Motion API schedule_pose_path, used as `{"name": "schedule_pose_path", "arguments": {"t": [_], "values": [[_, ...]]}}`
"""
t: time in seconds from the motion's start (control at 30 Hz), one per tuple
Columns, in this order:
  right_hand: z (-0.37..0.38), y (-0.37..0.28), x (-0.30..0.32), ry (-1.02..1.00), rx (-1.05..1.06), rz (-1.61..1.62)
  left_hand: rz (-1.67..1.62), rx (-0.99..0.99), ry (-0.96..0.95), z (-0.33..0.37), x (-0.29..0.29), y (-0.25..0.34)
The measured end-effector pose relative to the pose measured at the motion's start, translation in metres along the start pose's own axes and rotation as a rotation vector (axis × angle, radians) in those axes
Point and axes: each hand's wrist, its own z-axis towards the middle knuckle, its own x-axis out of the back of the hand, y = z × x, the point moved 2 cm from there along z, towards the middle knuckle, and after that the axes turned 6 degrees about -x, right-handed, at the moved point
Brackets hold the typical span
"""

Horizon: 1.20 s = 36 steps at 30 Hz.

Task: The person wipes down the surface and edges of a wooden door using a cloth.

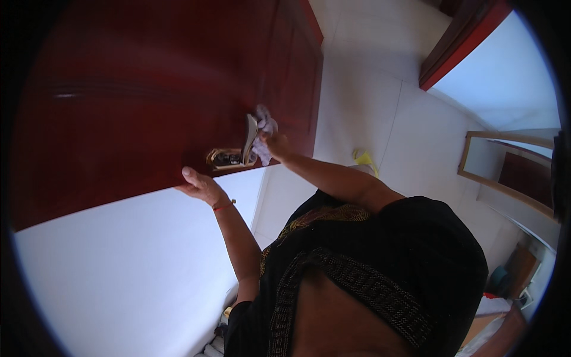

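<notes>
A dark red wooden door [137, 101] fills the upper left of the head view. Its metal lever handle [248, 140] and brass lock plate [226, 158] sit at the door's edge. My right hand [275, 143] holds a crumpled pale cloth [265, 128] against the handle. My left hand [199, 185] grips the door's edge just left of the lock plate, fingers wrapped over it. A thin red band circles my left wrist.
A white wall [131, 262] lies below the door. White floor tiles [380, 101] spread to the right, with a small yellow object [364, 159] on them. A wood-framed mirror [505, 169] leans at the right. A red door frame [458, 47] stands at top right.
</notes>
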Motion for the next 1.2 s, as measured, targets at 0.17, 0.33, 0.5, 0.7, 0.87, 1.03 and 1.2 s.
{"name": "schedule_pose_path", "arguments": {"t": [0.17, 0.33, 0.5, 0.7, 0.87, 1.03, 1.2], "values": [[0.003, -0.053, 0.016, 0.113, 0.189, -0.137, 0.191, -0.107, 0.063, 0.003, 0.011, 0.004], [0.038, -0.113, 0.042, 0.177, 0.358, -0.002, 0.095, -0.028, 0.074, 0.000, 0.009, 0.002], [0.029, -0.138, 0.053, 0.090, 0.619, 0.167, 0.245, -0.063, 0.166, -0.006, 0.012, 0.001], [0.055, -0.165, 0.082, -0.226, 0.624, 0.507, 0.283, 0.076, 0.131, -0.012, 0.025, -0.018], [0.027, -0.297, 0.149, -0.215, 1.045, 0.417, 0.161, 0.075, 0.083, -0.013, 0.023, -0.022], [-0.066, -0.439, 0.130, -0.415, 1.790, 0.331, -0.012, 0.006, 0.069, 0.000, 0.015, -0.006], [-0.057, -0.449, 0.065, 0.902, 1.684, -0.951, -0.043, -0.013, 0.121, -0.001, 0.011, -0.017]]}}
